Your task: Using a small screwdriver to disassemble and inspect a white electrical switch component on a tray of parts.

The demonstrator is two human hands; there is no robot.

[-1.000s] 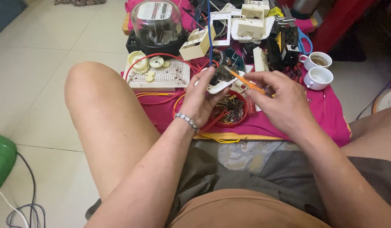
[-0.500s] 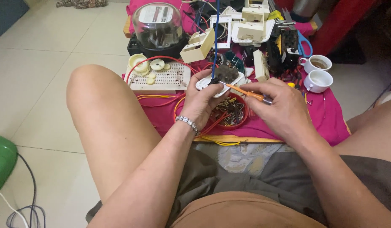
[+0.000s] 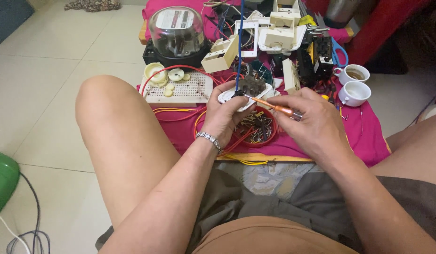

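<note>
Single head view, steep downward, close over lap; low pink-covered table [image 3: 368, 141] just ahead.

The left hand [image 3: 225, 117] is covering much of the white switch plate [image 3: 237, 96]. The right hand [image 3: 312, 120] is hiding the orange screwdriver's [image 3: 270, 104] handle. At two o'clock, the frame edge is cropping a white dish [image 3: 434, 110].

A glass-domed meter [image 3: 176, 32] stands at upper centre, two white cups [image 3: 353, 83] sit at the right edge of the pink-covered surface [image 3: 368, 141], and a green object [image 3: 1, 181] lies lower left on the floor.
</note>
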